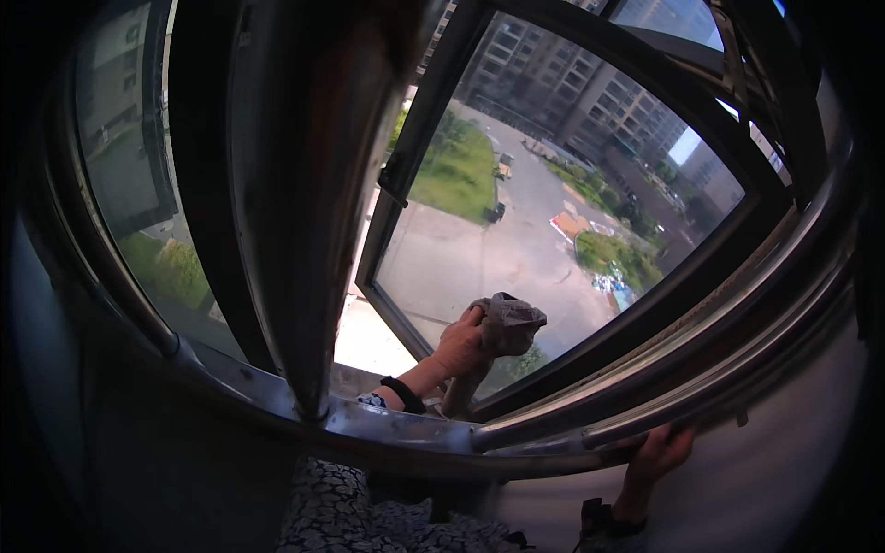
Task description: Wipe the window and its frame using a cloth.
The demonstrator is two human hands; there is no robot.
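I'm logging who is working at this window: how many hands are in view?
2. The left hand reaches outside and presses a grey cloth to the open window pane; the right hand grips the metal window frame at lower right. No others show.

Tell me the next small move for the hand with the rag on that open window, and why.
Probably sweep the grey rag up and across the glass of the open window. The left hand presses it only at the pane's lower edge, so most of the glass lies above it, untouched. The right hand grips the sill rail, which steadies the reach outward.
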